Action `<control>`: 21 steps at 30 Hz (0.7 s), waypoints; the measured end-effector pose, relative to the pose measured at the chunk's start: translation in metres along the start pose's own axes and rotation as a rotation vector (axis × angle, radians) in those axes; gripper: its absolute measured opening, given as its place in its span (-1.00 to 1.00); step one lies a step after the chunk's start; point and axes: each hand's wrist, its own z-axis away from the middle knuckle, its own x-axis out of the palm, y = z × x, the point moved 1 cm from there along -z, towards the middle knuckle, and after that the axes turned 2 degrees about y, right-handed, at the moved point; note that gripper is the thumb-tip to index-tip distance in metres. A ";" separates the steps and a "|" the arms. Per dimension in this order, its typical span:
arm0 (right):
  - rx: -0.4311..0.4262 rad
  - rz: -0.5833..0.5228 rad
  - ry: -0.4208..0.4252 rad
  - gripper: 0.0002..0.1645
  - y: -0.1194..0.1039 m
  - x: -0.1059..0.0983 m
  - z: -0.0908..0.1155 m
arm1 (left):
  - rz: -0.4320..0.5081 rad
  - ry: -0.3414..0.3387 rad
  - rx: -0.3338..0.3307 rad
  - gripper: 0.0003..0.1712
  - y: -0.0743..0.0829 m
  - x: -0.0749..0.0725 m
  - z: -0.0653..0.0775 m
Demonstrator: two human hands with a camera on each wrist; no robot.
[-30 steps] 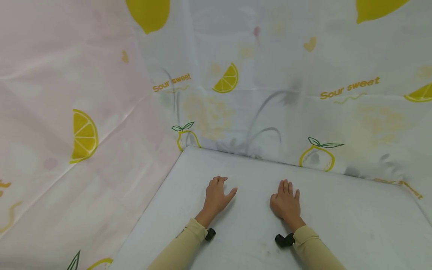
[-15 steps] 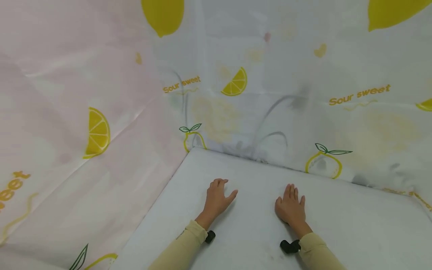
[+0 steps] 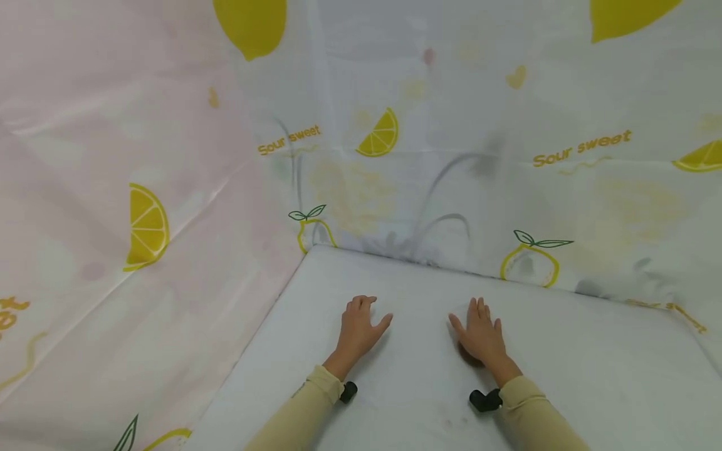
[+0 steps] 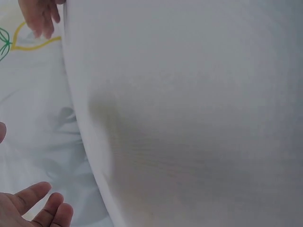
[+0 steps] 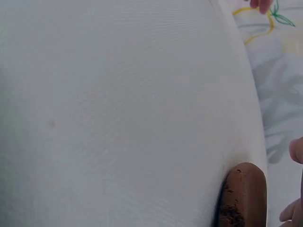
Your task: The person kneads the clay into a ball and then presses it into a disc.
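A brown lump of what looks like modelling clay point(image 5: 251, 194), smooth and rounded with a cracked, crumbly side, lies on the white surface in the right wrist view. In the head view my right hand point(image 3: 484, 338) is above it, thumb spread and fingers straight, and most of the clay point(image 3: 469, 356) is hidden under the palm. The fingers point(image 5: 296, 210) show at the right edge of the right wrist view, apart from the clay's visible end. My left hand point(image 3: 358, 329) holds nothing; its thumb is spread and its fingers bend loosely over the surface.
The white tabletop point(image 3: 406, 382) meets a lemon-print sheet point(image 3: 350, 188) at the back and left. Each wrist carries a small black camera point(image 3: 484, 401) below the sleeve cuff. Faint brownish marks point(image 3: 449, 421) dot the tabletop near the front.
My right thumb, tucked in against the hand earlier, now spreads out to the left, and brown clay shows under the palm. The left hand barely differs; the head view shifted right and back.
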 end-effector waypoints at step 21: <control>0.040 0.031 0.074 0.02 0.035 -0.042 0.030 | -0.016 0.000 0.047 -0.33 0.016 0.002 -0.002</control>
